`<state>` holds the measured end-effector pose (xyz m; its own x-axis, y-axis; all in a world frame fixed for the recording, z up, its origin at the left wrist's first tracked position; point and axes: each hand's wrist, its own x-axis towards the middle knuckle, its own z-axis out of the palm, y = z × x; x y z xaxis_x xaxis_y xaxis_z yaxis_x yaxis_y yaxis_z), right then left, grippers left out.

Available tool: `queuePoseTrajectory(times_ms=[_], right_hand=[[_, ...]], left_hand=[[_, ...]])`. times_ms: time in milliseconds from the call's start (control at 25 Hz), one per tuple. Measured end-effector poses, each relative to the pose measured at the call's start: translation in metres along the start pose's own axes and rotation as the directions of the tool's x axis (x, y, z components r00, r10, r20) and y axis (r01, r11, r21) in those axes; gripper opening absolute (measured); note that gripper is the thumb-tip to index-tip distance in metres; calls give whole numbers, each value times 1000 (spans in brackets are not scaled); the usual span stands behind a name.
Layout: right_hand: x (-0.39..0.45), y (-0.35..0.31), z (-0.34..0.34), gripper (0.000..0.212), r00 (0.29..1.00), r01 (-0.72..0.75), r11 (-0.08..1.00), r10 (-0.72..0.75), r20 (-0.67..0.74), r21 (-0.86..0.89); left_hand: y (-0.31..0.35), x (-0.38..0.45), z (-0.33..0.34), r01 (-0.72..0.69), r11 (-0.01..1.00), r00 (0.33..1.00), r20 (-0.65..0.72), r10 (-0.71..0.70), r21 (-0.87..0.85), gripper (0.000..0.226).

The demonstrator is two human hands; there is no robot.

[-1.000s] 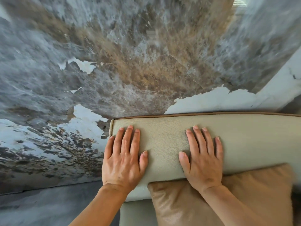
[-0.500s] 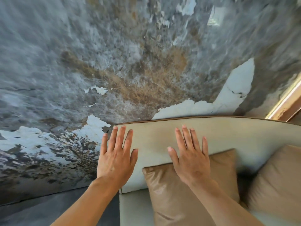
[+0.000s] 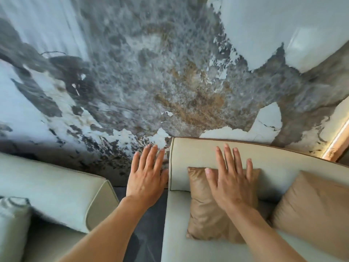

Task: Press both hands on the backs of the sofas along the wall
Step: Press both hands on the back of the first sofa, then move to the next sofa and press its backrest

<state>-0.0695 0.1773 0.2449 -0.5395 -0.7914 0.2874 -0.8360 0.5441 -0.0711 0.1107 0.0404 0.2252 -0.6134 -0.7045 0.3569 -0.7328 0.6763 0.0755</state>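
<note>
Here, sofa back [image 3: 264, 157] lengthwise along wall, left hand [image 3: 146, 178] and right hand [image 3: 231, 183] flat (grips open).

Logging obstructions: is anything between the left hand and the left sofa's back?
Nothing visible. The left hand is open over the floor gap between the sofas, with the left sofa's back unobstructed to its left.

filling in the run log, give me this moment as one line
left hand: open, over gap between sofas | right hand: open, over tan leather cushion | cream sofa backrest: contact unclear
</note>
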Motion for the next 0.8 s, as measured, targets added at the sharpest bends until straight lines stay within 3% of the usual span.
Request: queuePoseTrajectory(times_ms=[240,440,640,800], right_hand=[[-77,-51,-64,71,995,62,997,-60,-75,37],[-119,-134,-83,67,984,76,992,-58,-166,103],[-168,-261,-85,64,970,74,991,-45,-240,113],[-200,-346,-80,63,977,32,992,-5,-211,122]], left_hand=[[-39,-106,-92,90,995,996,3,-90,48,61],[-111,-162,-135,88,996,995,-51,-88,5,56],[-240,-219,-163,51,999,993,-102,-51,-1,57],[-333,-258,-190,92,995,993,-67,-93,-26,61]])
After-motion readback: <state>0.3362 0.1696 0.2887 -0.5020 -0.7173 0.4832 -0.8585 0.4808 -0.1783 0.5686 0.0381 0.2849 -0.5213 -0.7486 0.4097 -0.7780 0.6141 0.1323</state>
